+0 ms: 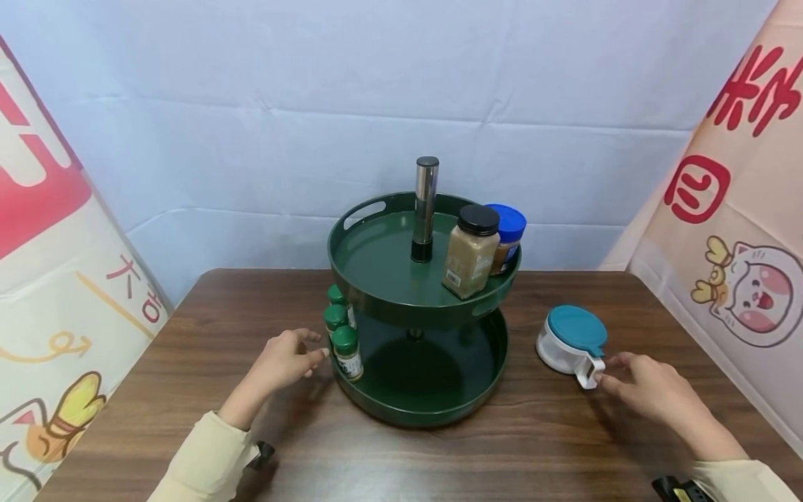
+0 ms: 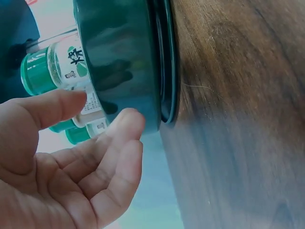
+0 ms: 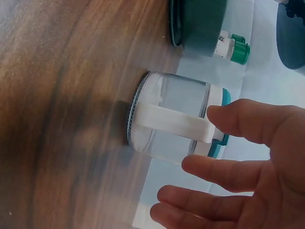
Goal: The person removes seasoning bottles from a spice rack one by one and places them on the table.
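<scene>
A two-tier green rotating rack (image 1: 417, 418) stands mid-table. Several green-capped spice shakers (image 1: 348, 354) line the left side of its lower tier. My left hand (image 1: 285, 359) is beside them, fingers loosely bent and thumb apart, with nothing in its grasp; in the left wrist view its fingertips (image 2: 129, 121) overlap the lower tier's wall. On the right, a clear seasoning jar with a teal lid (image 1: 576, 328) sits upright on the table, its white handle (image 3: 174, 122) toward my right hand (image 1: 652, 390). That hand's thumb and fingers are spread around the handle, not closed on it.
On the upper tier's right side stand a black-lidded jar of tan powder (image 1: 470, 258) and a blue-lidded jar (image 1: 507, 230). A metal post (image 1: 426, 188) rises through the rack. The wooden table (image 1: 502, 460) meets a white cloth backdrop (image 1: 301, 139), with printed cloths at both sides.
</scene>
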Tool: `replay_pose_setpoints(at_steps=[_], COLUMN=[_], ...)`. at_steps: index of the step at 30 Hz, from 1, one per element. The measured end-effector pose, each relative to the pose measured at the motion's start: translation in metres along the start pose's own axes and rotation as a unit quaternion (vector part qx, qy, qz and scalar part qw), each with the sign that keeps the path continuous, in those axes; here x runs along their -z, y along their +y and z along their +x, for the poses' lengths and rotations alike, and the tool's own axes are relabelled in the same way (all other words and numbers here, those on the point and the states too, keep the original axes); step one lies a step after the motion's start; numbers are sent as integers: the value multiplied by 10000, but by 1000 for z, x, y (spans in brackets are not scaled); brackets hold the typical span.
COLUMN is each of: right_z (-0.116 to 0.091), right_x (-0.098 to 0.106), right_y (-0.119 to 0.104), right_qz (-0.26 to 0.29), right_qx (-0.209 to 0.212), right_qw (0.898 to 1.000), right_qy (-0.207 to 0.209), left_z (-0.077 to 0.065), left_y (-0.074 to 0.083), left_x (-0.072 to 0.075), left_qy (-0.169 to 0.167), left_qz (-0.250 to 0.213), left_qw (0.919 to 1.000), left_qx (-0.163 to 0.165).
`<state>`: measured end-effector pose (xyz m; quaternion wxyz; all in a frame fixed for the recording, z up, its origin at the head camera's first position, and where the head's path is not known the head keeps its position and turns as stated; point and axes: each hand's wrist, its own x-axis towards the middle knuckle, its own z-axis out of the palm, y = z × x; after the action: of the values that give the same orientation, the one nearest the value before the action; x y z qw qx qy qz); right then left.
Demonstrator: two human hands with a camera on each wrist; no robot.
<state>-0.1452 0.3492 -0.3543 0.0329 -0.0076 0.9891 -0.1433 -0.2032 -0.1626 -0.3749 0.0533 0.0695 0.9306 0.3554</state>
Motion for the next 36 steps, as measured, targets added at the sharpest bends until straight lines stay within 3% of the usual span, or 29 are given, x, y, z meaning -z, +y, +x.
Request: replay_pose_setpoints(at_steps=[6,14,16,19,21,23,26,28,31,36], right_z=[-6,-12,-11,-8,-7,-6,-5,-4,-2,5], right_x=[3,8,7,6,4,2,-3,-8,-15,-25], right_y=[-6,-29,-34,-41,-46,-50,-58,-63,-69,-75], right_qz=[-66,-137,-103,-50,-6,52,175,281,393,472], right_qx=[-45,154,205,285,303,350,498,673,985,1576], right_qw=[10000,9997,9997,9995,9992,9990,9985,9973,9942,9858], right_qy=[-57,106,3,-143,-246,-275,-142,17,175,343], left_z=[-11,-38,-43,-50,-54,-55,-51,-45,-38,-32], left_y=[8,38,46,56,63,67,71,71,70,70], left_x=[-1,-4,-3,-2,-2,-3,-8,-13,-24,-41], left_qy=[-94,-361,-465,-678,-872,-1086,-1361,-1533,-1591,-1297], left_qz=[695,2146,2305,2241,2025,1633,1002,589,414,967], left_qw=[9975,9760,9719,9722,9748,9776,9736,9649,9498,9275], left_qx=[-35,89,96,-100,-331,-761,-1536,-2048,-2662,-3371])
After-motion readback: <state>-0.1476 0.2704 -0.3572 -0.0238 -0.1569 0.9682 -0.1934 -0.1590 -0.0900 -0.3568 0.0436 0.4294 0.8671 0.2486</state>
